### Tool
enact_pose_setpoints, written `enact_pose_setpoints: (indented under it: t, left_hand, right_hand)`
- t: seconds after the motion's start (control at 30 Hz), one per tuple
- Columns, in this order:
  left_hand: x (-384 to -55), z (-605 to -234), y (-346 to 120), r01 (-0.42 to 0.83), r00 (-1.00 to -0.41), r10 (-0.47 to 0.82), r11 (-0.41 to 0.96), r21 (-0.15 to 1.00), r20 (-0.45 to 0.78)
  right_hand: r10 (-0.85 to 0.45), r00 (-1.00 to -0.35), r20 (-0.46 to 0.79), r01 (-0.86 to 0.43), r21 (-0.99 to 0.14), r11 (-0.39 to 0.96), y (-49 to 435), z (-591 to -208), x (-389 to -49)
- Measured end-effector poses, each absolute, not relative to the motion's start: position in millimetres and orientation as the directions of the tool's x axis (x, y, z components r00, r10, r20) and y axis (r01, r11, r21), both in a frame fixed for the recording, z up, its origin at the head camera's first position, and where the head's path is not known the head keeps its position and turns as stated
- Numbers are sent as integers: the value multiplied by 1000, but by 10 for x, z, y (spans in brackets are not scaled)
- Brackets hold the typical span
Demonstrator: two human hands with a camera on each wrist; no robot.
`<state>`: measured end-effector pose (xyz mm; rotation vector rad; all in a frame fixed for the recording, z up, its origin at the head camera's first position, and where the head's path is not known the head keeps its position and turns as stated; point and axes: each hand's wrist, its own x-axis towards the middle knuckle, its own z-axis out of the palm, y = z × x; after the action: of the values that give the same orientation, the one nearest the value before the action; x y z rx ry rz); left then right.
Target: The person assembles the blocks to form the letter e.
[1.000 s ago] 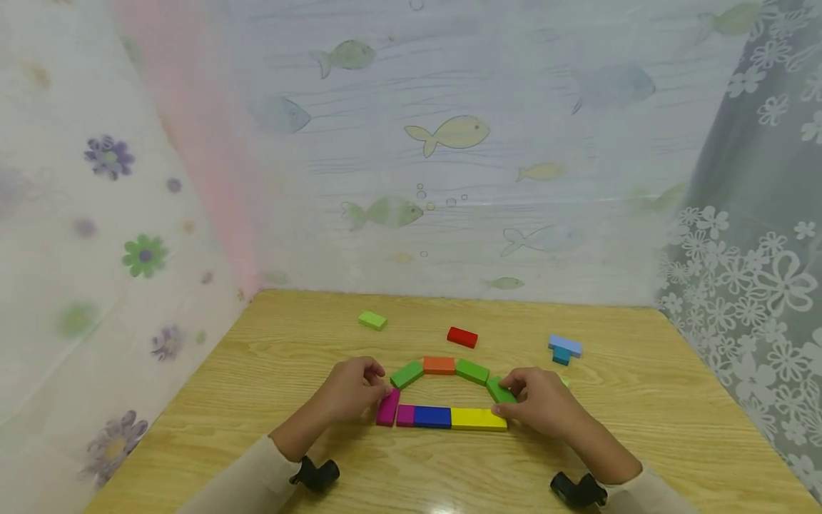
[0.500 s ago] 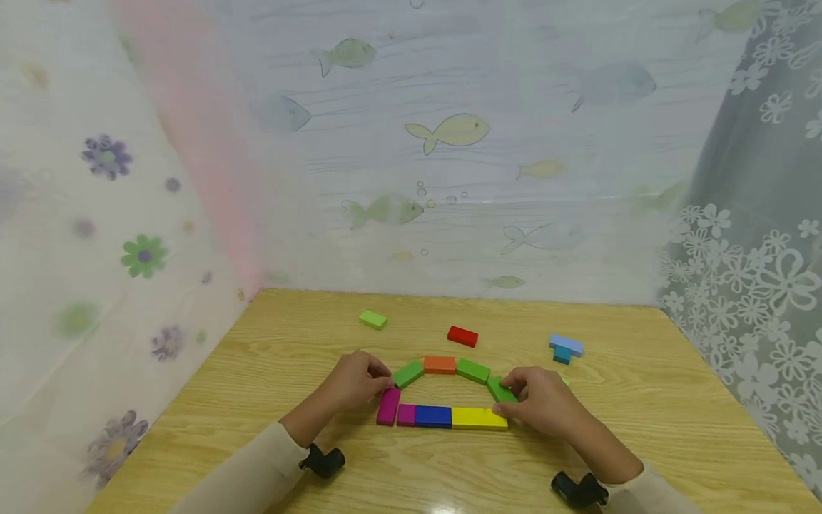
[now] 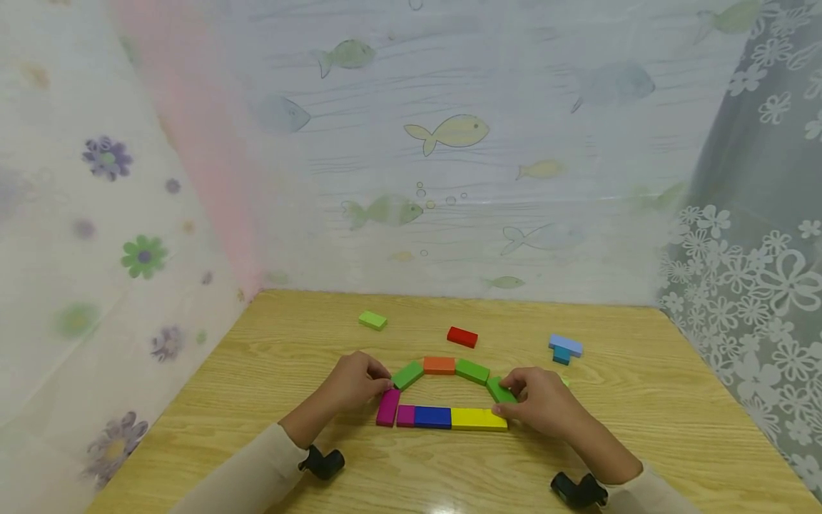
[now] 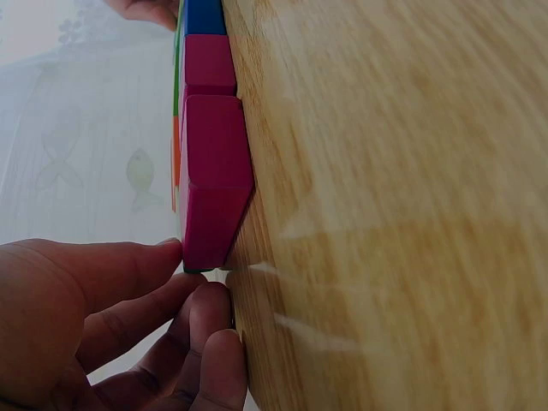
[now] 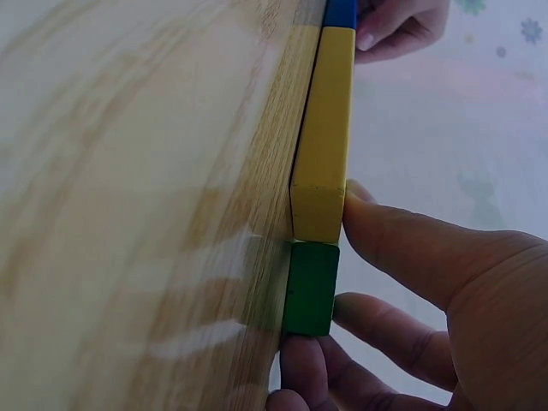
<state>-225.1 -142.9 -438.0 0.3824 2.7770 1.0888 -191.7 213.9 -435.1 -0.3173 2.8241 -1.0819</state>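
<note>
In the head view, toy blocks lie in a closed half-round outline. My left hand (image 3: 357, 382) pinches the far end of the slanted magenta block (image 3: 388, 408), where it meets a green block (image 3: 407, 375). The left wrist view shows the thumb at that block's top edge. My right hand (image 3: 539, 400) holds the lower right green block (image 3: 500, 390), partly covering it. Its thumb touches the end of the yellow block (image 5: 324, 128). A small magenta block (image 3: 406, 415) and a blue block (image 3: 433, 417) continue the straight side; an orange block (image 3: 439, 365) and another green block (image 3: 472, 371) top the curve.
Beyond the outline lie a lime block (image 3: 372, 320), a red block (image 3: 462, 337), a light blue block (image 3: 566, 345) and a teal block (image 3: 561, 355). A further lime piece is mostly hidden behind my right hand. Patterned curtains surround the wooden table (image 3: 308, 328).
My left hand has shifted slightly away from me, up to the joint between the magenta and green blocks. My right hand and the blocks have stayed nearly still.
</note>
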Motion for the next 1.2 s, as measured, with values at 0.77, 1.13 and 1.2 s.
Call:
enact_pose_setpoints:
  t: [0.77,1.13,1.2]
  left_hand:
    - [-2379,-4296,-1476,129,-949,295,679,723,-108]
    - [-2796,-4169,-1589,141,-971,234,716,684,-45]
    - [-2872,-4148,-1606,126,-977,209,721,682,-41]
  right_hand:
    - [-214,-976,-26,-143,-664,733,2115,-4349,-1939]
    - [-209,-978,-27,-139,-664,735,2110,-4354,-1952]
    - [-210,-977,-25,-140,-663,735,2108,-4352,-1954]
